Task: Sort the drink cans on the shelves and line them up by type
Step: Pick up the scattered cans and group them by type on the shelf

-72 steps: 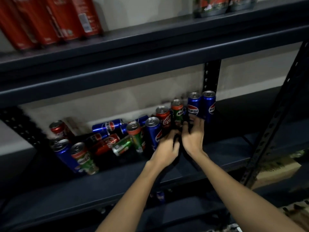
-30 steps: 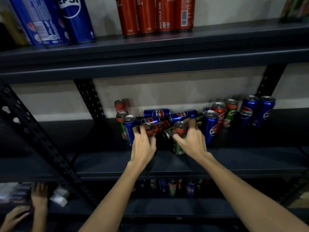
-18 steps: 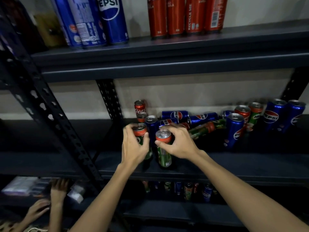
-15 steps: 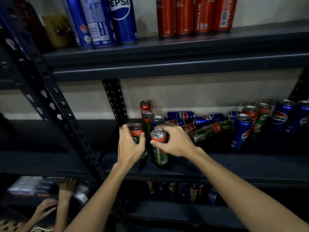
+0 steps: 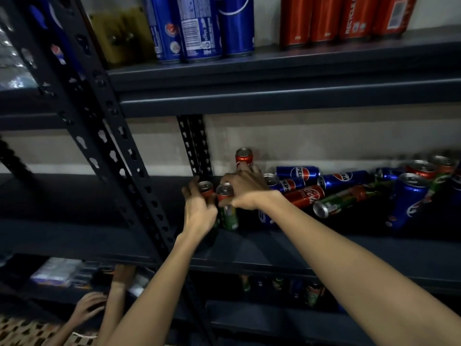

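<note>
Both hands work at the left end of the middle shelf (image 5: pixel 249 248), close to the perforated back post (image 5: pixel 197 146). The left hand (image 5: pixel 199 208) is curled around a green can with an orange top (image 5: pixel 205 188), and the right hand (image 5: pixel 245 189) has its fingers bent over the rim of a second green can (image 5: pixel 228 213) standing just beside the first; how firmly the right hand grips is hard to tell, since its fingertips also reach toward the upright red can (image 5: pixel 244 157) behind. The step in hand looks like standing the two green cans side by side to start a row of one kind. To do it well, it seems best to set each can flat on its base, touching its neighbour, labels facing out, and to keep the pair square with the shelf edge so later cans of the same kind can line up behind or beside them. The risk is the loose heap to the right: a red can lying on its side (image 5: pixel 304 196), a green can lying flat (image 5: pixel 344 199) and several blue cans (image 5: pixel 341 177) could roll if nudged, so the right forearm should stay lifted above them. The upright blue can (image 5: pixel 406 198) farther right stands apart.
</note>
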